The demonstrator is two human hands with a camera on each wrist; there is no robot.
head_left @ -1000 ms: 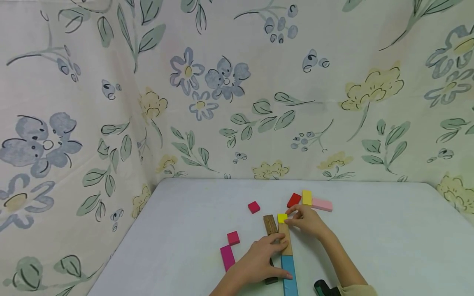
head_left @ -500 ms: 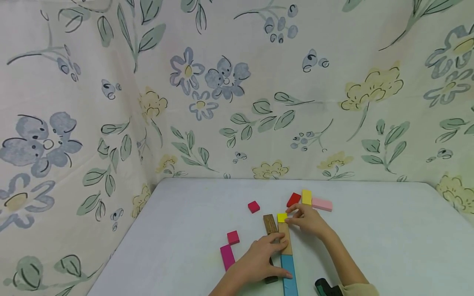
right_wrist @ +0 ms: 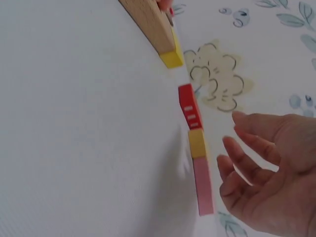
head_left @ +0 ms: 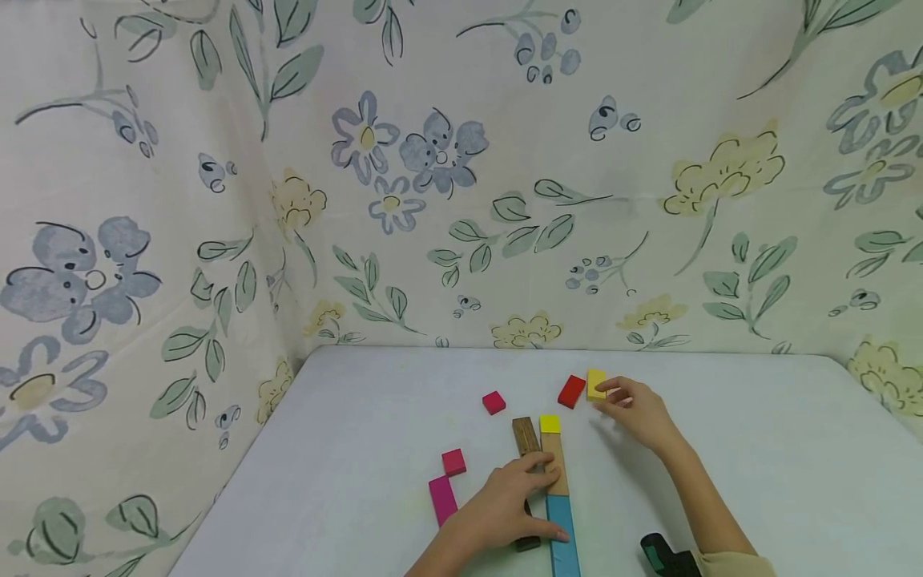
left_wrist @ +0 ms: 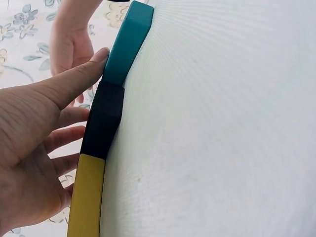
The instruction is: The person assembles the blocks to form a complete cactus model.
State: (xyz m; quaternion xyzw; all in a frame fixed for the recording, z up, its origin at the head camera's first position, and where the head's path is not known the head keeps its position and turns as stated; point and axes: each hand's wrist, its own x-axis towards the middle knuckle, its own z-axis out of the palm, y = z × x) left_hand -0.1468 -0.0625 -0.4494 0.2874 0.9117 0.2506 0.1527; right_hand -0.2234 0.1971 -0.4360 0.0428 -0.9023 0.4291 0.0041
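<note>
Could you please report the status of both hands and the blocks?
Left hand resting across tan block and blue block. Right hand beside far yellow block, holding nothing. Those first two lie end to end. No obstruction apparent.

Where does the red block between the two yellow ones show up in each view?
Head: the red block is right of centre, below mid-height.
Left wrist: not in it.
Right wrist: slightly right of and above centre.
Shared landmark: the right hand, at right in head, upper left in left wrist, lower right in right wrist.
</note>
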